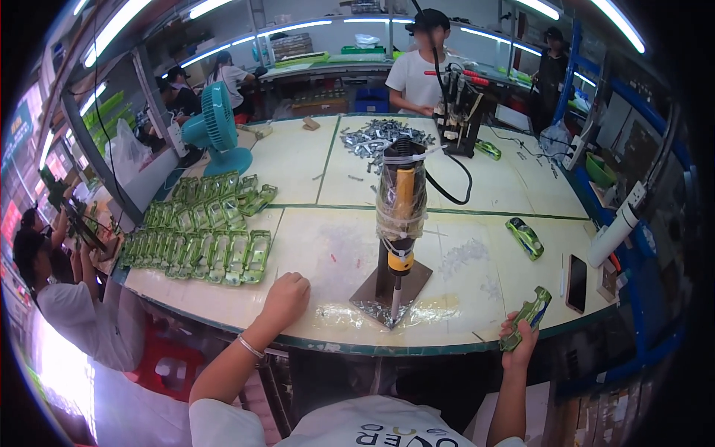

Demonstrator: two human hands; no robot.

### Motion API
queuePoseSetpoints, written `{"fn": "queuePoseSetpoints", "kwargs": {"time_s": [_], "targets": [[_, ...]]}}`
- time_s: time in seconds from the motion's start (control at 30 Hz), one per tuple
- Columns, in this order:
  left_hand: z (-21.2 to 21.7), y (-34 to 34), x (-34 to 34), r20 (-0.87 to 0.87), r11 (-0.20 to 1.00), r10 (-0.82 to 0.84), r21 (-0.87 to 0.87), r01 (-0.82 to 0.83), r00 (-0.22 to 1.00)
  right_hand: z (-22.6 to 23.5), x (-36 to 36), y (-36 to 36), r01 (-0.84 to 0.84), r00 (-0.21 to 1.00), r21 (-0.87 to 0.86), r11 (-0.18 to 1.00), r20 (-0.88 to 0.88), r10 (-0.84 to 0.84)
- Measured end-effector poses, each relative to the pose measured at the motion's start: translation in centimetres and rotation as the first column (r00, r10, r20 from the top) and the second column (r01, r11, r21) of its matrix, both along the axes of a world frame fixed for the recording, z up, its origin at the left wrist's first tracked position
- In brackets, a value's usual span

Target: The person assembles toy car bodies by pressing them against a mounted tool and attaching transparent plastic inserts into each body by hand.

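Note:
My right hand grips a green toy car body with a dark blue patch, held tilted over the table's front edge at the right. Resting on the tabletop left of centre, my left hand is curled closed. Whatever its fingers hold, if anything, is hidden. Between my hands stands a yellow and black electric screwdriver, wrapped in clear film and mounted upright, its tip down over a dark metal base plate. Another green toy car lies beyond my right hand.
Rows of green car shells cover the table's left side, near a teal fan. Small grey parts are heaped at the back, before a co-worker and a black bench machine. A phone lies at the right.

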State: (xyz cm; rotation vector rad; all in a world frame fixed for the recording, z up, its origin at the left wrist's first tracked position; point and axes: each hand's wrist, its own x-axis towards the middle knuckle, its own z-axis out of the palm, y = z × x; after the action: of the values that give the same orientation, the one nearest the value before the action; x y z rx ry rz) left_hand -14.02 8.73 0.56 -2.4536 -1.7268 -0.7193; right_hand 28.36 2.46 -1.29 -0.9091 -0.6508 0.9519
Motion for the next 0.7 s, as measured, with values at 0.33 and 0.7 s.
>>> {"fn": "queuePoseSetpoints", "kwargs": {"time_s": [0.33,0.7], "targets": [[0.6,-1.1,0.0,0.600,0.941,0.221,-0.338,-0.006,0.769,-0.3,0.5,-0.6,-0.072,0.997,-0.010,0.997,-0.035,0.071],[-0.7,-5.3,1.9,0.931,0.944,0.291,-0.317,0.090,0.222,-0.3,-4.0,-5.2,-0.458,0.872,-0.008,0.889,-0.196,0.448]]}}
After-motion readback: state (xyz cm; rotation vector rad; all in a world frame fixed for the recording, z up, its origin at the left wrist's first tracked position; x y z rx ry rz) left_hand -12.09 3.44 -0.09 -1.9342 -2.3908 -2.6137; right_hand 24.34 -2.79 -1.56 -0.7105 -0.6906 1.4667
